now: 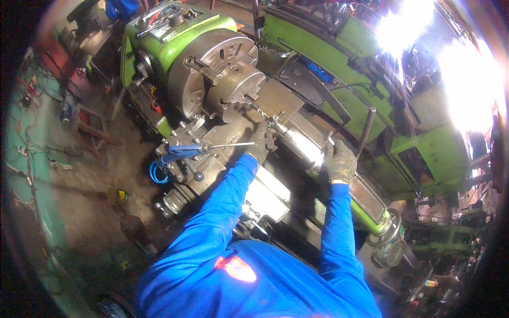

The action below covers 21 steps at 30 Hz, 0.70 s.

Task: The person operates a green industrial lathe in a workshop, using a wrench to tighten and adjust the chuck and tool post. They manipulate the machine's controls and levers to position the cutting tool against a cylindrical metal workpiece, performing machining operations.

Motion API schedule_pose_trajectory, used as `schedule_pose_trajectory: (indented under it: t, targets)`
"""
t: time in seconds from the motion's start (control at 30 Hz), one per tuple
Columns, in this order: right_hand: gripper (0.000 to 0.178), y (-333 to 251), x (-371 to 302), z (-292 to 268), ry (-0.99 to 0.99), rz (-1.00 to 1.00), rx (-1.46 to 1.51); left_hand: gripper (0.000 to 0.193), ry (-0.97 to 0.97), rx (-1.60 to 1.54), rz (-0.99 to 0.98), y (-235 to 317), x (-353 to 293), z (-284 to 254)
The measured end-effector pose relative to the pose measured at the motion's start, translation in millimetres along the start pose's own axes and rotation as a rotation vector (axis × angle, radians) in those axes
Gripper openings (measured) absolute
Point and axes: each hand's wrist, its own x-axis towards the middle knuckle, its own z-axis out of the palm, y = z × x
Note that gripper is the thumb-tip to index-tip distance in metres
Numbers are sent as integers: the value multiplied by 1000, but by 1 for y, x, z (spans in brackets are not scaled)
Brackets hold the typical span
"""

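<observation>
A metal lathe fills the middle of the head view. Its jawed chuck (237, 89) sits in front of a large round faceplate (193, 66). A twist drill bit (258, 109) points at the chuck jaws, held in a drill chuck (277, 126) on the bright tailstock barrel (302, 146). My left hand (260, 143), in a dark glove, is just beside the drill chuck, its fingers apart; whether it touches is unclear. My gloved right hand (340, 161) is closed on a small bent lever (330, 139) on top of the tailstock.
Left of my left hand, a blue air gun (183, 150) with a thin metal nozzle lies over the tool post. A long upright handle (366, 130) rises beyond my right hand, and a handwheel (389, 233) stands at the tailstock's end. Loose tools lie on the green headstock (212, 24).
</observation>
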Motion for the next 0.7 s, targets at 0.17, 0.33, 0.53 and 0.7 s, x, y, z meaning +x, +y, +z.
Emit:
schedule_pose_trajectory:
  t: [0.17, 0.33, 0.53, 0.7]
  targets:
    - [34, 4, 1, 1, 18, -14, -5, 25, 190, 1244, 803, -8, 21, -20]
    - [32, -7, 4, -6, -1, -12, -20, 25, 293, 1764, 1290, -28, 59, -62]
    - [31, -3, -2, -1, 21, 6, 84, 29, 72, 841, 96, 13, 33, -28]
    - [31, 4, 3, 4, 107, -187, 108, 28, 65, 1714, 866, 25, -13, -22]
